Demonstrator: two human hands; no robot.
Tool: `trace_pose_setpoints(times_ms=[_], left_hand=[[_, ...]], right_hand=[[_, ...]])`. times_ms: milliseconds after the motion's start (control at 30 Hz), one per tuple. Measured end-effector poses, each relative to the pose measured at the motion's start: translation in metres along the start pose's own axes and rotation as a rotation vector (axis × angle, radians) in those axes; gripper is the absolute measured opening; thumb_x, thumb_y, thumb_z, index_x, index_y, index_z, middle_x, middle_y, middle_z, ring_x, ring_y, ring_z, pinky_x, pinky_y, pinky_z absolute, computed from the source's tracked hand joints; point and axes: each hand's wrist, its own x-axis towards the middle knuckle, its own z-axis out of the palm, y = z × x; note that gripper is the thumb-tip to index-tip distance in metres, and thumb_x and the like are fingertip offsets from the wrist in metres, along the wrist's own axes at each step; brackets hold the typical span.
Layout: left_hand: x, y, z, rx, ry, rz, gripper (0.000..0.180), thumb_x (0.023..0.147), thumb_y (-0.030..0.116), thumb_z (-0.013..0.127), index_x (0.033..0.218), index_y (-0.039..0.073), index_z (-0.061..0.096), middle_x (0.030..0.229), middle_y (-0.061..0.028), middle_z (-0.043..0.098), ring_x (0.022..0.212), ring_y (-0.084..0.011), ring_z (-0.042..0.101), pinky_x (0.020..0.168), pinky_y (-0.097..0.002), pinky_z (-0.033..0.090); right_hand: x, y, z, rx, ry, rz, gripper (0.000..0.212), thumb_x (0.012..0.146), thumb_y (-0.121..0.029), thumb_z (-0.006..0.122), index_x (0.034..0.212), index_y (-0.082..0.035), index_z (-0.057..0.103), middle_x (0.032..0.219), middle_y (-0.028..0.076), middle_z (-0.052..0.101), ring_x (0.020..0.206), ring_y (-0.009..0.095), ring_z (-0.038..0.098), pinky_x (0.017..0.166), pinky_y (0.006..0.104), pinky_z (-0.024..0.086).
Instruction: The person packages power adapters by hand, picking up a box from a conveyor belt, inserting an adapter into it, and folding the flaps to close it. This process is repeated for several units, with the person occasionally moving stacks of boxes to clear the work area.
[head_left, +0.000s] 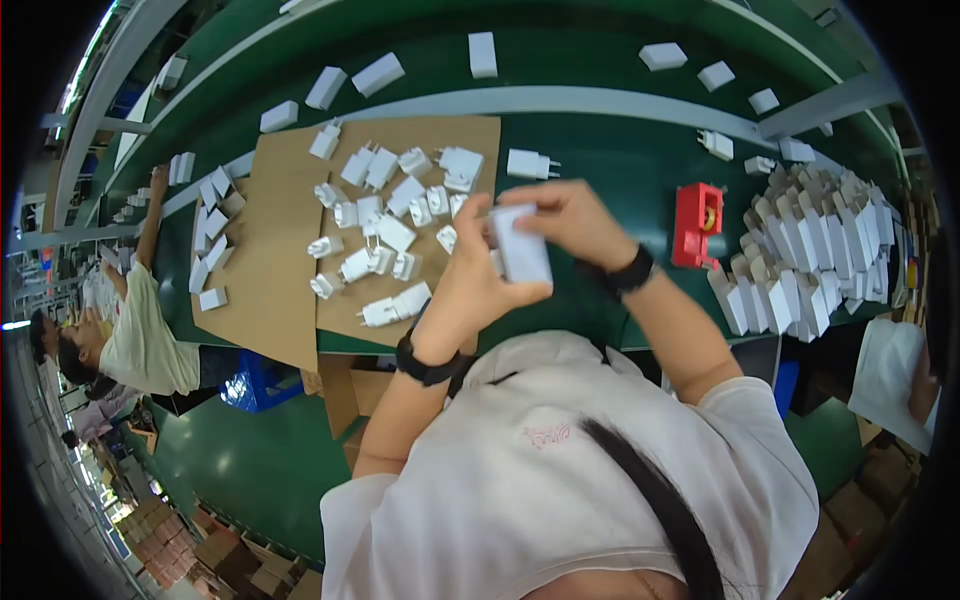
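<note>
A small white box [524, 252] is held up over the bench, in front of my chest. My left hand [468, 282] is wrapped round its side, with the thumb along the lower end. The fingers of my right hand [575, 222] are closed on the box's upper end; whether a flap is there I cannot make out. White plug chargers [396, 234] lie scattered on a cardboard sheet [285, 215] to the left of my hands. One more charger [530, 164] lies on the green bench just beyond them.
A red tape dispenser [692, 226] stands to the right, beside a large pile of open white boxes [800, 260]. Closed white boxes [212, 235] lie at the cardboard's left end, more along the far belt [580, 60]. A co-worker [150, 320] is at the left.
</note>
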Motion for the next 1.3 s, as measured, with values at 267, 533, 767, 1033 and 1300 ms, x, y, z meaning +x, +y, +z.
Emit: trace_pose_setpoints(times_ms=[267,533,767,1033,1300], left_hand=[[-0.075,-0.111,-0.148,0.083,0.882,-0.335,0.050,0.079,0.007,0.063,0.122,0.000,0.038,0.110,-0.0175,0.052,0.096,-0.0209,0.054,0.080,-0.0286,0.046],[-0.094,-0.126,-0.176,0.097,1.010,-0.463,0.024,0.081,0.005,0.061,0.102,-0.001,0.051,0.093,-0.0080,0.058,0.085,-0.0126,0.055,0.075,-0.0252,0.046],[-0.014,-0.009,-0.054,-0.460,0.003,-0.321,0.012,0.089,0.010,0.052,0.086,0.000,0.057,0.075,-0.0047,0.058,0.070,-0.0103,0.052,0.067,-0.0230,0.041],[-0.002,-0.020,0.048,-0.409,-0.378,-0.311,0.013,0.086,0.015,0.059,0.080,0.005,0.053,0.068,0.0011,0.052,0.063,-0.0067,0.047,0.060,-0.0194,0.039],[0.011,0.019,0.164,-0.364,-0.595,-0.298,0.009,0.084,0.008,0.059,0.090,0.004,0.054,0.075,0.0001,0.056,0.066,-0.0071,0.052,0.060,-0.0198,0.042]], right_hand=[[0.162,0.095,-0.243,0.147,0.657,0.171,0.030,0.086,-0.016,0.058,0.113,-0.005,0.057,0.100,0.006,0.060,0.091,0.016,0.058,0.077,0.0310,0.049],[0.130,0.034,-0.188,-0.309,0.612,-0.083,0.039,0.083,-0.010,0.060,0.121,-0.006,0.052,0.114,0.008,0.057,0.102,0.015,0.053,0.087,0.0275,0.042],[-0.085,-0.081,-0.045,0.077,0.204,0.195,0.043,0.081,-0.006,0.062,0.122,0.000,0.049,0.110,0.013,0.058,0.087,0.016,0.061,0.071,0.0250,0.049],[-0.265,-0.061,-0.084,-0.333,0.963,0.304,0.041,0.082,-0.007,0.058,0.122,-0.005,0.051,0.099,0.009,0.061,0.069,0.008,0.056,0.061,0.0204,0.046],[-0.372,0.027,-0.178,-1.187,1.214,0.366,0.053,0.067,-0.010,0.070,0.117,-0.008,0.053,0.111,0.014,0.056,0.099,0.029,0.052,0.087,0.0355,0.043]])
